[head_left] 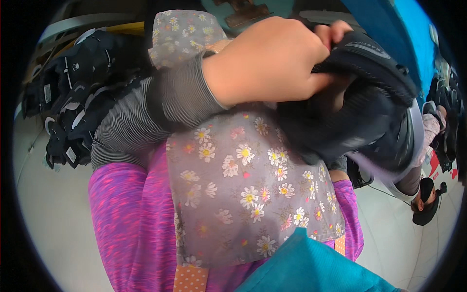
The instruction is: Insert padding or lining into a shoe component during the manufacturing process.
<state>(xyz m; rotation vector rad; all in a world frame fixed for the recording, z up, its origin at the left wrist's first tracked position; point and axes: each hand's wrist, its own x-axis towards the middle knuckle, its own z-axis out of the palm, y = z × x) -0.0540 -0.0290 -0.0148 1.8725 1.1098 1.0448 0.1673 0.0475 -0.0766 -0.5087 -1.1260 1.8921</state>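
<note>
My left hand (265, 61) reaches across in a grey striped sleeve and is closed on the collar of a black shoe (369, 112), with a finger inside its opening. The shoe is tilted and smeared by motion, and a pale lavender-grey sole edge (417, 131) shows on its right. Fingertips also show at the top of the shoe; I cannot tell which hand they belong to. Of my right arm only a bit of wrist (338, 175) shows below the shoe; my right hand is hidden behind it. Under both arms hangs a grey daisy-print apron (243, 180).
Several black shoes (73, 97) are piled at the left by a yellow bar (129, 27). More dark shoes (445, 112) line the far right. A blue panel (404, 39) rises at upper right. Another person in a dark cap (424, 204) is at the right. Teal cloth (311, 267) fills the lower edge.
</note>
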